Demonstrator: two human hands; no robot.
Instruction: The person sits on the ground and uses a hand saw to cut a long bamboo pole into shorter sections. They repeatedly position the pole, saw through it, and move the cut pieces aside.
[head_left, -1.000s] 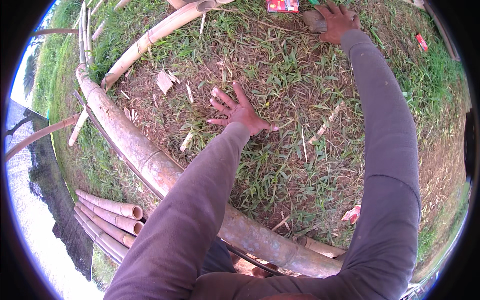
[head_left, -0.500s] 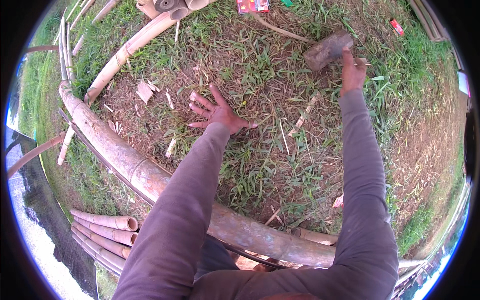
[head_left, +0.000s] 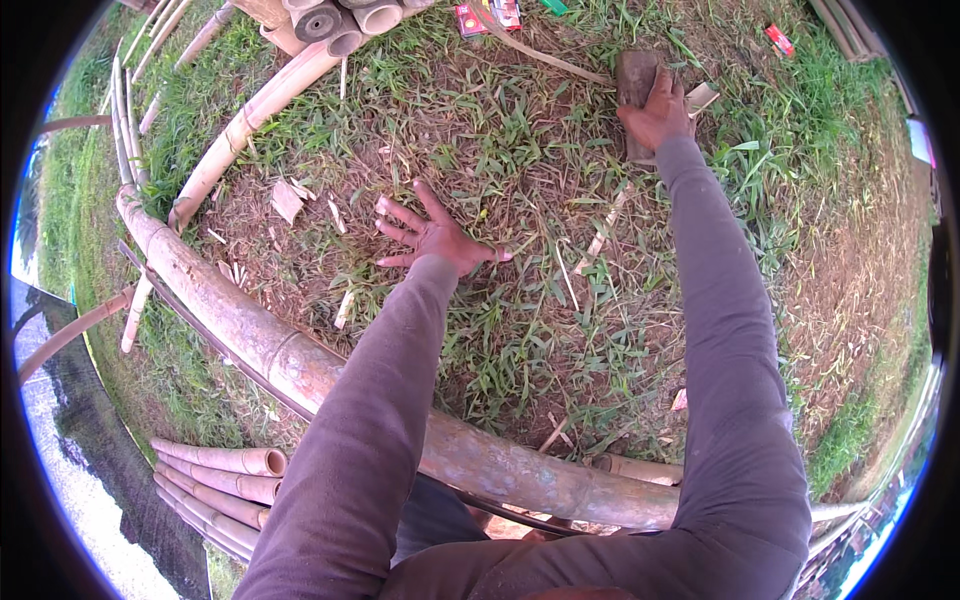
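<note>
My right hand [head_left: 660, 112] grips a short, thick, dark wooden block [head_left: 636, 75], thumb across its near part and fingers along its right side. A thin curved strip [head_left: 545, 57] reaches the block's left side; whether they are joined I cannot tell. A small pale chip [head_left: 702, 97] lies just right of the hand. Farther left, my left hand [head_left: 440, 240] is open and holds nothing, palm down with spread fingers over the grass and dirt. A long, thick bamboo pole [head_left: 300, 365] passes beneath my left forearm and in front of my body.
Cut bamboo tubes [head_left: 378, 20] are heaped at the top. Another bamboo pole [head_left: 235, 135] slants down from them. More cut poles [head_left: 235, 460] lie at lower left. Wood chips [head_left: 287, 202] are scattered on the grass. Red packets [head_left: 490, 18] lie at the far edge.
The wooden block has turned from slanting to nearly upright in the picture. My right hand has shifted left from its right end to wrap its side. My left hand stays spread.
</note>
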